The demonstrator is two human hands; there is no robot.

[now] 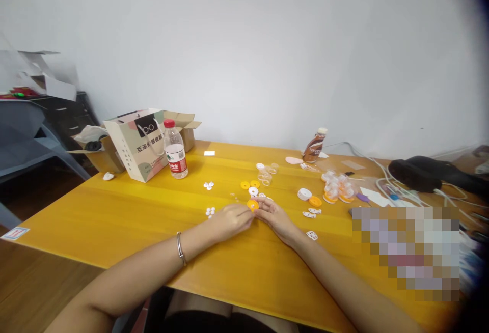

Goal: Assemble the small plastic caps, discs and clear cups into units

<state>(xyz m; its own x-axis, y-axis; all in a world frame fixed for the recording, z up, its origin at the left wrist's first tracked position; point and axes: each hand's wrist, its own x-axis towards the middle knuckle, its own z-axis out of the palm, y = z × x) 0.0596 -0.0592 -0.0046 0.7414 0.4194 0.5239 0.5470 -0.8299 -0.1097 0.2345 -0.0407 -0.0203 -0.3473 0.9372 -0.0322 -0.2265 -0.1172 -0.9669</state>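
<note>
- Head view, taking the red-capped bottle (175,152) as landmark: the orange disc (252,205) is between the two hands, nearer the person and to the bottle's right, with a small pale spot at its middle.
- Right hand (272,216): partly closed, fingers curved, thumb and fingertips holding the orange disc by its edge.
- Left hand (234,219): fingers curled closed, tips at the disc's near left edge; whether they grip it or a small part, I cannot tell.
- Just right of the bottle and nearer the person, small white pieces (208,186) lie in one group, with a second group (210,212) closer in.
- Farther right of it, two yellow discs (249,185) lie beside a white ring (253,190), near some clear cups (264,176).
- Well to its right are a white round part (304,194), an orange ring (315,201), clear-and-orange pieces (337,188), a white openwork piece (312,235) and, farther back, a brown bottle (315,146).
- Just left of it stands a paper bag (138,145).
</note>
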